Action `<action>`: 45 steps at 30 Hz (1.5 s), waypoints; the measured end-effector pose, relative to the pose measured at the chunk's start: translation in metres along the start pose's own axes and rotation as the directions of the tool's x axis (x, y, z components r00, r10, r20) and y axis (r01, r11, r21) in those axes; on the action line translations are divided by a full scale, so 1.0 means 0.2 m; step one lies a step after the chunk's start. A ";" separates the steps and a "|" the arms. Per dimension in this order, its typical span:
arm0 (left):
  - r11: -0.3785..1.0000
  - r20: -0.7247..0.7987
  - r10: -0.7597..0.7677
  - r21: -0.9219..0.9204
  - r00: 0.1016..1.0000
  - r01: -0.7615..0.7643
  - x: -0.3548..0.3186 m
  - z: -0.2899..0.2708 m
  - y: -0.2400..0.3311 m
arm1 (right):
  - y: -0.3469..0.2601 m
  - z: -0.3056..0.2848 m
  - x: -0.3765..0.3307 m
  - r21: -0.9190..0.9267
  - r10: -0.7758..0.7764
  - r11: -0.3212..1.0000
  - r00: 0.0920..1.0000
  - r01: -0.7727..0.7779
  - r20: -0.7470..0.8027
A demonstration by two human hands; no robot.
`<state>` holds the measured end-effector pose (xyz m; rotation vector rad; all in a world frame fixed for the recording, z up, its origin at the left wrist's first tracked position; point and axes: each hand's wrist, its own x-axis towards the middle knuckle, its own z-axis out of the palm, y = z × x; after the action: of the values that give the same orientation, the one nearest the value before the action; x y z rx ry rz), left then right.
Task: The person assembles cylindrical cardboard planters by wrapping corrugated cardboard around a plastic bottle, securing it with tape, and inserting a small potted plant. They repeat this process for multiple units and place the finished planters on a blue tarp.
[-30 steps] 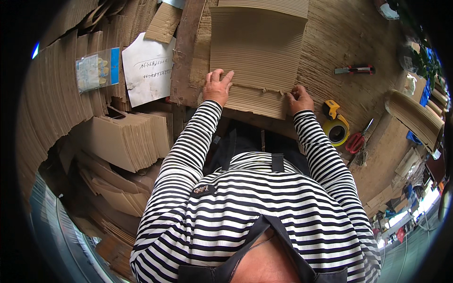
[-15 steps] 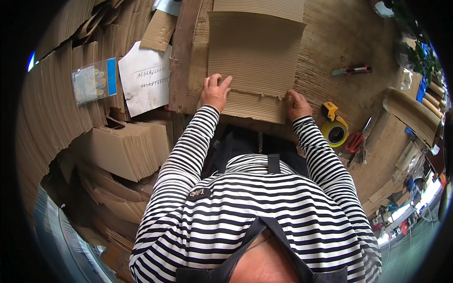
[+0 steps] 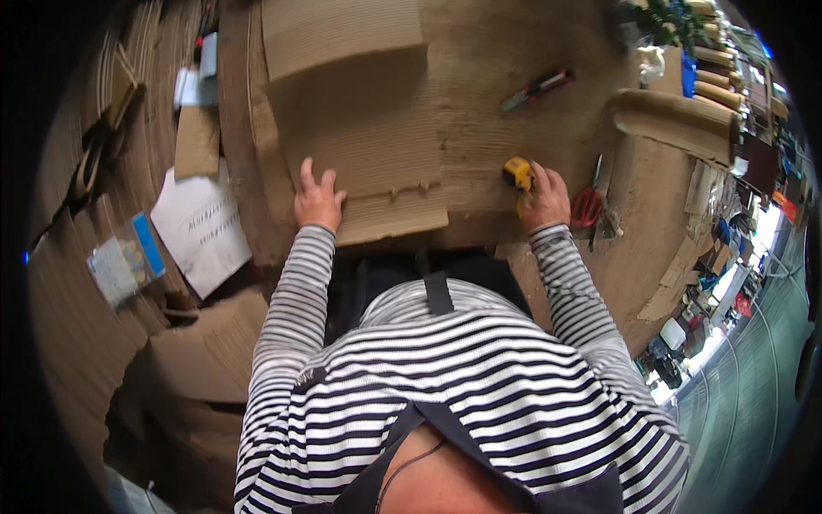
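Left hand (image 3: 317,199) is pressing flat, fingers spread, on the near-left edge of the brown corrugated cardboard sheet (image 3: 360,146), pinning it. Right hand (image 3: 543,195) is closing around the yellow tape measure (image 3: 517,172), red-handled scissors (image 3: 587,202) just right.

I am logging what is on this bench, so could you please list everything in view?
Cardboard sheet: one, brown, centre of bench, under the left hand.
Tape measure: one, yellow, at the right hand.
Scissors: one pair, red handles, right of the right hand.
Utility knife: one, red and dark, upper right of bench.
Paper sheet: one, white, written on, left of bench.
Clear packet: one, with blue edge, far left.
Cardboard stacks: several, brown, lower left.
Cardboard roll: one, brown, far right.
Left hand: flat on the sheet's corner.
Right hand: on the tape measure.
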<state>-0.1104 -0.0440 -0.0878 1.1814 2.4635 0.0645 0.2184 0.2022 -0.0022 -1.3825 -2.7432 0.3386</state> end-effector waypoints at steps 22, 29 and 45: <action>0.925 0.510 -0.302 0.362 0.805 0.118 0.38 -0.23 0.26 | 1.24 0.28 1.57 0.565 0.773 0.602 0.590 -0.565 -0.234; 0.907 0.514 -0.365 0.385 0.777 0.171 0.29 -0.30 0.29 | 1.59 0.37 2.00 0.945 0.823 -0.304 0.534 0.124 0.194; 0.944 0.577 -0.305 0.288 0.758 0.161 0.44 -0.30 0.31 | 1.66 0.20 2.11 0.995 0.804 -0.052 0.588 -0.083 0.091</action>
<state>-0.1367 0.0708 -0.0497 0.7822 2.0232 -0.5969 0.2217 0.7241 -0.1352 -1.4648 -0.7729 1.2322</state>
